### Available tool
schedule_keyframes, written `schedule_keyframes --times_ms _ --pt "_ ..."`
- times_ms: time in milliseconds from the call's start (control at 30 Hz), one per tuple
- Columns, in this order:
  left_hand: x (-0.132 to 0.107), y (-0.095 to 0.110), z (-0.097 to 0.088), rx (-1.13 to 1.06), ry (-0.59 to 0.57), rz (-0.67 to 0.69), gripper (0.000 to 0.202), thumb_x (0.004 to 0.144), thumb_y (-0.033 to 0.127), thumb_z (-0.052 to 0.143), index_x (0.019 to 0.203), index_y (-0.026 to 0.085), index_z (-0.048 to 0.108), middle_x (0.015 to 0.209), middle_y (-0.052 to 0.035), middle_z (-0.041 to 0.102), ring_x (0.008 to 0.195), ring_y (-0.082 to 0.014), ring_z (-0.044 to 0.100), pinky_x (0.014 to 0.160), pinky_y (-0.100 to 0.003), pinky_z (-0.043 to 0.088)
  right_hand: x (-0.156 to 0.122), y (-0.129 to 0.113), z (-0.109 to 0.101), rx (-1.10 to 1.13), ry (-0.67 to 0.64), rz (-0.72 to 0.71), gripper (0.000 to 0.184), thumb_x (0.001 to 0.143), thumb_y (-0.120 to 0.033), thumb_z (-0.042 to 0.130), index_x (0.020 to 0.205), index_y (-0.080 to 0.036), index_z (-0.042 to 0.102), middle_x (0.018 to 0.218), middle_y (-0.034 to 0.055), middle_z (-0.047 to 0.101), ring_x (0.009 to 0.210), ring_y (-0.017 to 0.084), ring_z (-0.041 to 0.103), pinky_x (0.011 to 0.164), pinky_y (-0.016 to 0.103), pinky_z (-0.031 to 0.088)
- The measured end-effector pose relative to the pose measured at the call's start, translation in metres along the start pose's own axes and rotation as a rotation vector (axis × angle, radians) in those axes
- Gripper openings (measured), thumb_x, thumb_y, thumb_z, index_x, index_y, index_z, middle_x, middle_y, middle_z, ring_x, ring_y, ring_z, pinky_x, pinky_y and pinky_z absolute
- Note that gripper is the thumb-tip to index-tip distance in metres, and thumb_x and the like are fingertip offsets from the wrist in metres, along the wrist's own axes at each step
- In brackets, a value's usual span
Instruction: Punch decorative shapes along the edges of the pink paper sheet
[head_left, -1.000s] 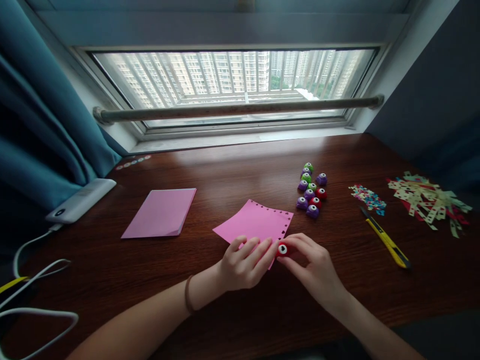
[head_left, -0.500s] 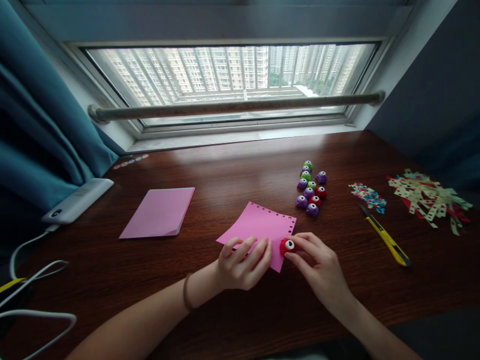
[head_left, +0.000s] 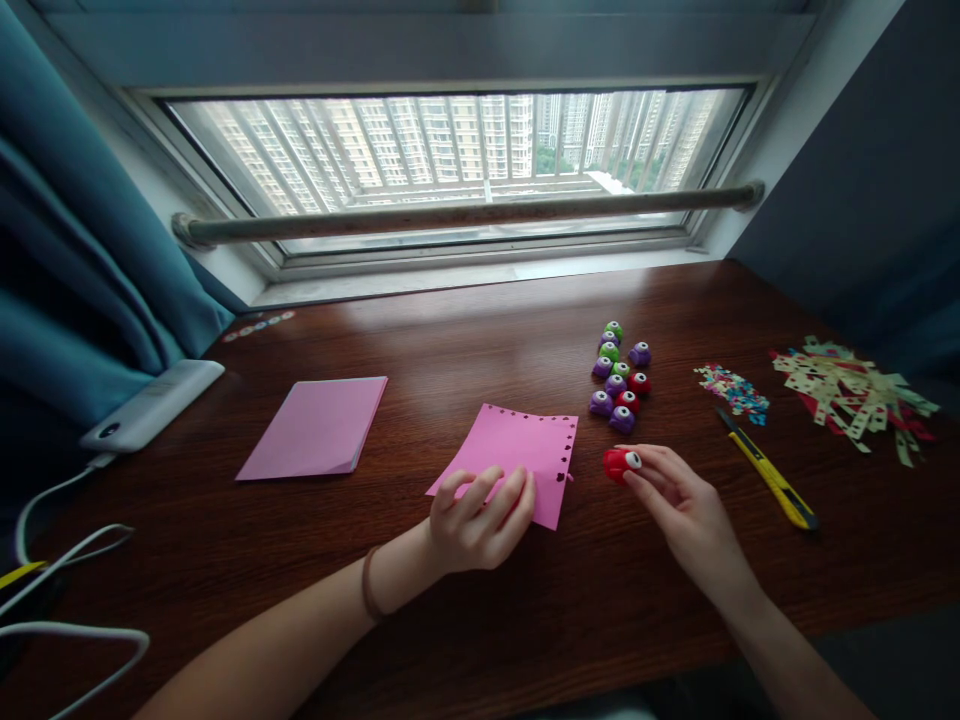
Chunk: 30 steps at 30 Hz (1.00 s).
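A pink paper sheet (head_left: 521, 450) with small punched holes along its far and right edges lies on the wooden desk (head_left: 480, 330). My left hand (head_left: 480, 520) rests on its near corner, fingers curled and pressing it down. My right hand (head_left: 679, 500) holds a small red punch (head_left: 619, 462) between its fingertips, just right of the sheet and clear of its edge. A cluster of several purple, green and red punches (head_left: 621, 375) stands behind it.
A stack of pink paper (head_left: 315, 425) lies to the left. A yellow utility knife (head_left: 765, 465), confetti (head_left: 733, 390) and a heap of paper strips (head_left: 851, 390) are at the right. A power bank (head_left: 150, 402) with white cables sits at the left edge.
My right hand has pulled the red punch off the sheet's right edge and moved it to the right. A new hole shows there. My left hand stayed on the paper.
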<state>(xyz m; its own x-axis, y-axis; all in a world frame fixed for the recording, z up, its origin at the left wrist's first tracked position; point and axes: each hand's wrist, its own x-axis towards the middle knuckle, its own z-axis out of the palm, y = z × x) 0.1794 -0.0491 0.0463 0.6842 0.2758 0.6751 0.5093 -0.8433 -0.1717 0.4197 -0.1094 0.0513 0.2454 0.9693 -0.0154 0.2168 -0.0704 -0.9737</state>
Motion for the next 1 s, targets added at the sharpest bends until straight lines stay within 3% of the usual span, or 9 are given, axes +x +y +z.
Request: schedule_keyframes --times_ms 133,300,467,767,1000 --pt "0.0 0.0 0.0 -0.072 -0.027 -0.061 0.034 0.081 0.013 0.054 0.111 0.03 0.059 0.092 0.0011 0.07 0.075 -0.0173 0.064 0.069 -0.031 0.031 0.015 0.012 -0.02 -0.138 -0.001 -0.034 0.031 0.078 -0.041 0.055 0.097 -0.017 0.06 0.102 0.0059 0.058 0.095 0.014 0.06 0.088 0.027 0.052" --pt "0.002 -0.001 0.001 0.06 -0.024 0.01 0.026 0.082 0.012 0.054 0.102 0.026 0.062 0.09 0.001 0.07 0.075 -0.0173 0.064 0.074 -0.032 0.03 0.034 0.029 -0.047 -0.557 0.048 -0.118 0.031 0.08 -0.042 0.052 0.094 -0.017 0.062 0.098 0.0071 0.06 0.092 0.016 0.059 0.079 0.029 0.051" --pt "0.002 -0.001 0.004 0.115 -0.043 0.041 0.016 0.08 0.013 0.059 0.093 0.021 0.064 0.086 -0.0002 0.07 0.075 -0.0187 0.063 0.079 -0.035 0.03 0.051 0.042 -0.062 -0.718 0.046 -0.13 0.032 0.081 -0.041 0.05 0.097 -0.016 0.062 0.099 0.0078 0.06 0.091 0.017 0.057 0.084 0.033 0.047" --pt "0.002 0.001 0.011 0.029 -0.158 0.013 0.018 0.081 0.006 0.052 0.094 0.015 0.061 0.078 -0.0037 0.066 0.07 -0.0171 0.06 0.075 -0.034 0.034 0.051 0.027 -0.053 -0.788 -0.028 -0.152 0.03 0.081 -0.042 0.05 0.096 -0.02 0.063 0.098 0.005 0.061 0.089 0.016 0.059 0.083 0.031 0.046" --pt "-0.001 0.0 0.016 -0.07 -0.153 -0.094 0.013 0.083 0.011 0.054 0.093 0.016 0.061 0.076 -0.0021 0.066 0.068 -0.0156 0.058 0.071 -0.032 0.035 0.06 0.032 -0.037 -0.789 -0.008 -0.146 0.024 0.078 -0.037 0.056 0.094 -0.021 0.064 0.096 0.0022 0.065 0.09 0.016 0.06 0.086 0.03 0.047"
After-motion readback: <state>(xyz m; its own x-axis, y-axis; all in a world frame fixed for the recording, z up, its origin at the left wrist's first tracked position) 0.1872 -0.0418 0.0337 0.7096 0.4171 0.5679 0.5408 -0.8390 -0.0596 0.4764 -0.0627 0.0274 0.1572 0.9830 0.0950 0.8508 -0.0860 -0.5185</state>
